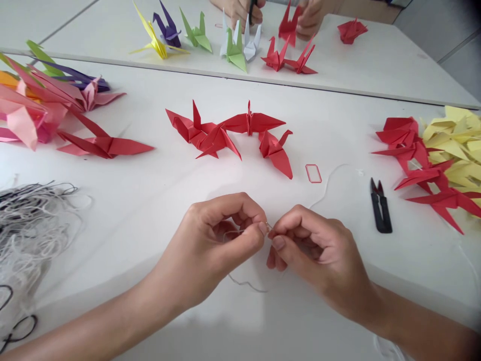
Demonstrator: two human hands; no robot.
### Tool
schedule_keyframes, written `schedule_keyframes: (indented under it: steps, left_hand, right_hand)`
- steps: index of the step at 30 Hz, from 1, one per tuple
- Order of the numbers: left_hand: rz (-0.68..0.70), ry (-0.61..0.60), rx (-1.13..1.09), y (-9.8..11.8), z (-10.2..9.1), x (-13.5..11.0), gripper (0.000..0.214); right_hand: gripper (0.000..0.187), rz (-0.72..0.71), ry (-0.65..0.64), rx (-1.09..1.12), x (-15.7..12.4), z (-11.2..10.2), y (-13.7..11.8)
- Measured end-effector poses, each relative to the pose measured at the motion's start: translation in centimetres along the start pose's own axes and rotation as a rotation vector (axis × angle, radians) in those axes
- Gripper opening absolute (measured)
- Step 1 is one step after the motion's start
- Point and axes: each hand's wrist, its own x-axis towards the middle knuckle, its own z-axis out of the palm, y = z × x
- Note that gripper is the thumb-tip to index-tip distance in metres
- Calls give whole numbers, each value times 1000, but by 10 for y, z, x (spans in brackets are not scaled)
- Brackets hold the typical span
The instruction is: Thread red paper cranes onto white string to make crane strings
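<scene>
My left hand (pixel 225 235) pinches a thin white string (pixel 248 287) between thumb and index finger, low over the white table. Close beside it, my right hand (pixel 315 245) pinches the same string, and the fingertips nearly meet. A tiny detail of the string between them, perhaps a knot or bead, is too small to make out. One strand loops below the hands; another runs up to the right. Just beyond my hands sit several red paper cranes (pixel 276 145). A red outlined rectangular ring (pixel 313 173) lies on the table nearby.
Black thread snips (pixel 381 208) lie to the right, near strung red cranes (pixel 424 150) and yellow folded paper (pixel 456 135). Tangled black and white string (pixel 30 240) is at left, below colourful cranes (pixel 41 95). Across the table seam, another person's hands (pixel 240 12) work behind more cranes (pixel 197 35).
</scene>
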Motion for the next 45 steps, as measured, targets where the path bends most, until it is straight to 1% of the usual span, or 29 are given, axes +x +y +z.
schedule_keyframes:
  steps: [11, 20, 22, 25, 27, 29, 32, 35, 38, 45]
  left_hand:
    - [-4, 14, 8, -1, -2, 0, 16]
    - [7, -15, -4, -1, -2, 0, 17]
    - [10, -6, 18, -1, -1, -1, 16]
    - [0, 5, 66, -2, 0, -1, 15]
    - [-11, 3, 88, -3, 0, -2, 15]
    - [-24, -12, 89, -4, 1, -3, 16]
    - [-50, -50, 63, -5, 1, -3, 19]
    - [-59, -69, 44, -6, 1, -3, 21]
    - [-54, -69, 45, -7, 1, -3, 20]
    - [-3, -66, 79, -4, 2, -2, 20]
  right_hand:
    - [11, 17, -5, 16, -1, 0, 0]
    - [8, -14, 2, 7, -1, 0, 2]
    - [8, -42, 31, -41, -1, 0, 2]
    - [13, -109, 131, -164, -3, -1, 2]
    - [13, -170, 171, -222, -4, -2, 2]
    - [8, -227, 166, -252, -4, -1, 2]
    - [16, -304, 163, -323, -4, 2, 3]
    - [14, -374, 199, -392, -3, 3, 5]
    - [14, -426, 216, -395, -3, 3, 6]
    - [15, -479, 140, -443, -1, -1, 5]
